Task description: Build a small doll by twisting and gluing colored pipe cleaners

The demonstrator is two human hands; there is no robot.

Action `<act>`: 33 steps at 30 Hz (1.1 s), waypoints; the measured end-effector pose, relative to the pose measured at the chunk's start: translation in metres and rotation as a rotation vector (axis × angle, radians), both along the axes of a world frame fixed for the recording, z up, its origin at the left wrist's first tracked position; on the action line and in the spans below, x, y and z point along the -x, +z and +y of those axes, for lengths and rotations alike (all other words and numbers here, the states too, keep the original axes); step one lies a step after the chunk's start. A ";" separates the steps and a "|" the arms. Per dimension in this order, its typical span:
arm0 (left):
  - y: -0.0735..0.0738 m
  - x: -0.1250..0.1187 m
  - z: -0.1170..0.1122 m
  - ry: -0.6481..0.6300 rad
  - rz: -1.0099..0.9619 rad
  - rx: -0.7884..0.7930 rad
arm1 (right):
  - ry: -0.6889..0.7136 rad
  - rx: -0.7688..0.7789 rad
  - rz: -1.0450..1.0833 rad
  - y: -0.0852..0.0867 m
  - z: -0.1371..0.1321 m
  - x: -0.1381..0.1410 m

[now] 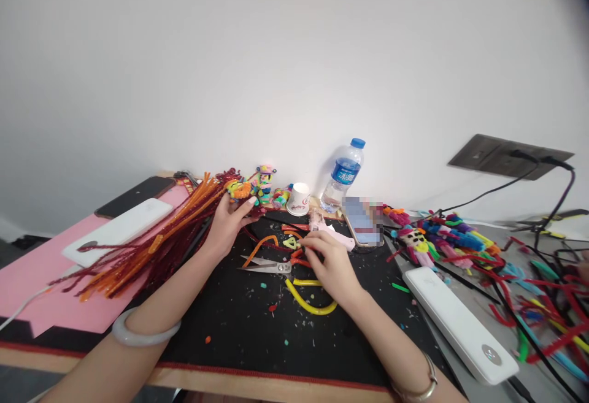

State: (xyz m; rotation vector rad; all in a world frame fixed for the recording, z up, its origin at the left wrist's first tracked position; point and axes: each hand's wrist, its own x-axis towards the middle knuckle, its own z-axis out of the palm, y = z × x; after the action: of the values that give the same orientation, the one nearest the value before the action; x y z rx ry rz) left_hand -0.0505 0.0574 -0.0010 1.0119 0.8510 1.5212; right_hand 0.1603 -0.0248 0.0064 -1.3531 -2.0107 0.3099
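My left hand (230, 222) is at the back of the black mat, fingers closed around a small orange and yellow pipe-cleaner figure (239, 190). Behind it a colourful pipe-cleaner doll (265, 183) stands upright by the wall. My right hand (329, 262) reaches over the mat, its fingertips pinching a small pale yellow looped piece of pipe cleaner (291, 243). Scissors (271, 267) lie with blades apart just below those fingers, their handles partly hidden by the hand. A bent orange pipe cleaner (260, 245) crosses the blades. Yellow pipe cleaners (309, 306) curve beneath my right hand.
Dark red and orange pipe cleaners (156, 243) spread across the left, beside a white power bank (119, 228). A paper cup (299, 199), water bottle (343, 176) and phone (363, 222) stand or lie at the back. Another power bank (460, 323) and several dolls (442, 240) lie right.
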 end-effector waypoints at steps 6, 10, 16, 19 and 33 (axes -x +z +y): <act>0.005 -0.003 -0.008 -0.303 0.040 0.168 | -0.041 0.009 -0.108 0.021 0.035 -0.003; 0.002 -0.001 -0.006 -0.326 0.004 0.211 | 0.026 0.153 -0.235 0.022 0.048 0.003; -0.001 0.001 -0.002 -0.311 -0.013 0.220 | 0.183 0.177 -0.310 0.024 0.050 0.008; -0.001 0.000 -0.003 -0.297 0.011 0.223 | 0.157 0.159 -0.298 0.032 0.050 0.009; -0.005 0.001 -0.001 -0.106 0.146 0.293 | -0.116 0.177 -0.541 0.037 0.106 0.061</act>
State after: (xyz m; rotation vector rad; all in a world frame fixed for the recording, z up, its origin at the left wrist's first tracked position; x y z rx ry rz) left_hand -0.0516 0.0564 -0.0059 0.9425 1.0714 1.2027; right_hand 0.0998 0.0810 0.0437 -1.8049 -2.3652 0.0697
